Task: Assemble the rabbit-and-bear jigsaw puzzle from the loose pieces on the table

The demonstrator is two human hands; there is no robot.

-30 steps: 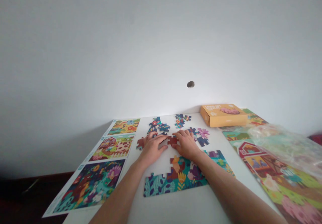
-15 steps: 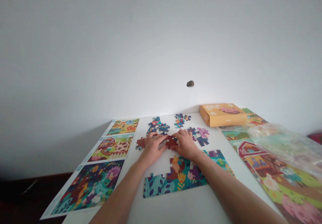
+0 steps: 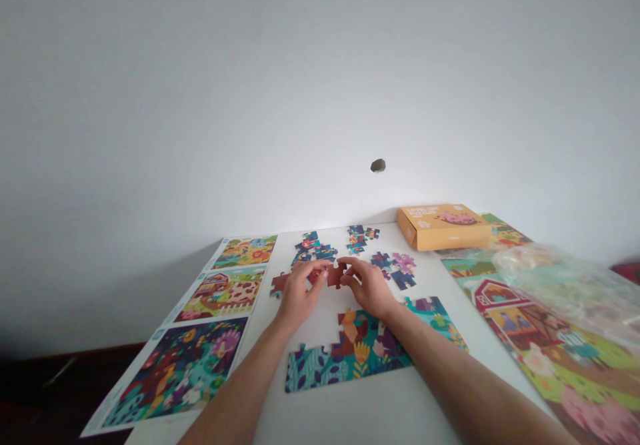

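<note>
Between my hands is a reddish-brown puzzle piece (image 3: 336, 275). My right hand (image 3: 369, 287) pinches its right side. My left hand (image 3: 301, 293) is bent with thumb and fingertips together at a red piece (image 3: 315, 276), close to the piece's left side. A brown piece (image 3: 280, 283) lies left of my left hand. Nearer me lies a partly joined puzzle (image 3: 367, 351) with leaves, flowers and an orange animal; my right forearm covers part of it. Behind my hands are loose dark blue pieces (image 3: 326, 252), and purple and pink pieces (image 3: 403, 263) lie to the right.
A sheet with three printed pictures (image 3: 215, 331) lies along the left edge. At the back right stands a yellow puzzle box (image 3: 453, 237). Clear plastic bags (image 3: 560, 278) cover part of a farm picture poster (image 3: 545, 345) on the right. A wall (image 3: 300, 98) rises behind the table.
The reddish-brown piece has shifted slightly left and up between my hands. My left thumb has risen toward its fingertips, and my right fingers have curled around the piece's side.
</note>
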